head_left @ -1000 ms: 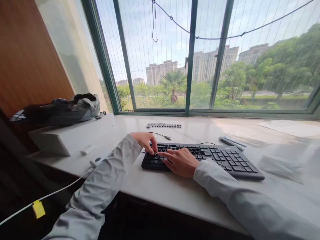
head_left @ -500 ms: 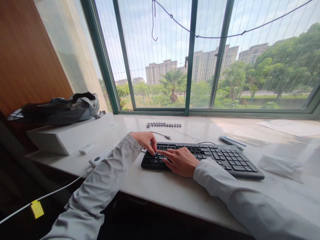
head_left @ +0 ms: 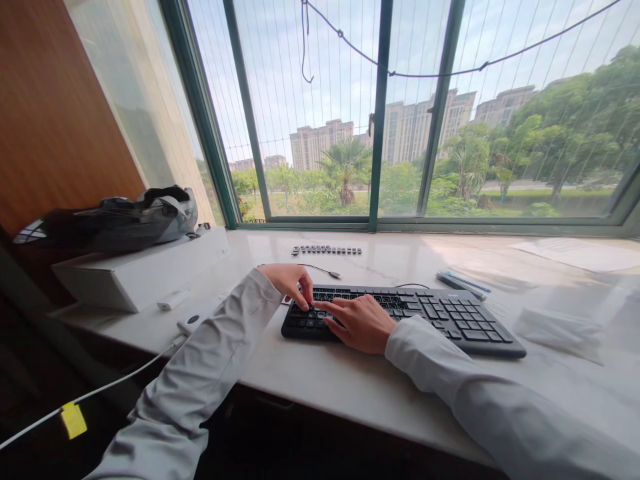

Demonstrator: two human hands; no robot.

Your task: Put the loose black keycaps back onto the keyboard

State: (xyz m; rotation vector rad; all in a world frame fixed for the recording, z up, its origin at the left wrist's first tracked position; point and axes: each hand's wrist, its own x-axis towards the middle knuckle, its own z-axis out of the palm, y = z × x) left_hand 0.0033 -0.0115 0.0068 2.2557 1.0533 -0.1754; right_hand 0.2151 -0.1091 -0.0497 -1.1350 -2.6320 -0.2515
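A black keyboard (head_left: 470, 320) lies at a slant on the white worktop, with keycaps off part of its upper rows. Over its left end my left hand (head_left: 291, 281) bends down, thumb and fingers drawn together at the keys; whatever is between the fingertips is too small to make out. My right hand (head_left: 364, 324) rests palm down across the middle of the keyboard. Its index finger stretches left to the spot by the left fingertips, and the thumb is spread apart beneath it. Behind the keyboard, loose black keycaps (head_left: 327, 251) lie in rows.
A cable plug (head_left: 334, 275) lies behind the keyboard. Thin tools (head_left: 463, 283) and a clear plastic bag (head_left: 560, 333) are to the right. On the left, a white box (head_left: 140, 270) carries a dark bag (head_left: 120, 217); a white cable (head_left: 115, 383) hangs off the edge.
Both hands stay almost in the same place at the left end of the keyboard. The whole view has shifted very slightly.
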